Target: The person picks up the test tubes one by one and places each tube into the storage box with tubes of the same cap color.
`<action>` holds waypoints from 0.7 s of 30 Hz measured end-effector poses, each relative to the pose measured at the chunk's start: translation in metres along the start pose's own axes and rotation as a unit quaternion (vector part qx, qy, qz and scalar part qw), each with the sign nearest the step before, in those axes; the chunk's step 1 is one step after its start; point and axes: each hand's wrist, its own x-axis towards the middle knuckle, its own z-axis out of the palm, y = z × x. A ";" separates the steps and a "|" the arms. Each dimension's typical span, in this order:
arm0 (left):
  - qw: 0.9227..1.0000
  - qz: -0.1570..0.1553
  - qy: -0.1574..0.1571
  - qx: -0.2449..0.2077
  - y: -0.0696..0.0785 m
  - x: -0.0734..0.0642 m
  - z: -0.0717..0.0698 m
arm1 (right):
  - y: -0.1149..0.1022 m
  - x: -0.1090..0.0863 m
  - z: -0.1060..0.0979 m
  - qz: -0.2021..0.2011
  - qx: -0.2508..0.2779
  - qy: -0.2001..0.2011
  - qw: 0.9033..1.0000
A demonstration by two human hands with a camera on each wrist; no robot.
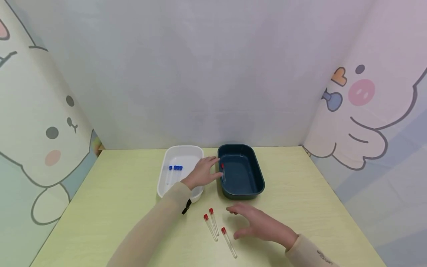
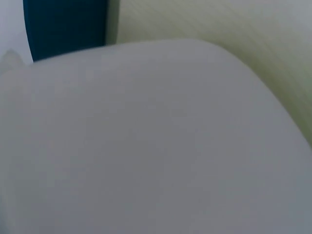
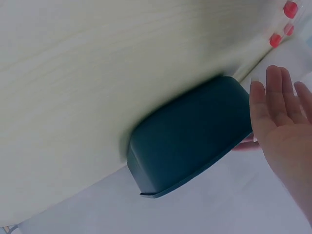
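Note:
My left hand point(image 1: 203, 172) reaches over the white tray's right side to the left rim of the dark blue tray point(image 1: 241, 189), thumb and fingers apart. Just past its fingertips, a red-capped test tube point(image 1: 223, 173) lies inside the dark tray along the left wall. On the table, three red-capped test tubes point(image 1: 228, 243) lie in front of the trays. Beside them hovers my right hand point(image 1: 261, 224), fingers and thumb spread, holding nothing. The right wrist view shows this hand point(image 3: 282, 122) with straight fingers near the dark tray point(image 3: 190, 131).
A white tray point(image 1: 181, 151) stands left of the dark one and holds several blue-capped test tubes point(image 1: 178, 168). Its outer wall point(image 2: 156, 136) fills most of the left wrist view. A pale wood table point(image 1: 293, 185) lies beneath, with a curtain point(image 1: 207, 74) behind.

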 end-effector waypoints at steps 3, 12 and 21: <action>1.000 0.002 -0.003 0.000 -0.003 0.002 0.002 | 0.002 0.001 0.004 -0.009 -0.012 -0.012 1.000; 1.000 0.003 -0.013 0.000 -0.008 0.003 0.007 | 0.009 0.005 0.015 -0.008 -0.045 -0.068 0.997; 1.000 -0.012 -0.012 -0.004 -0.009 0.004 0.011 | 0.017 0.006 0.021 -0.027 -0.088 -0.080 0.993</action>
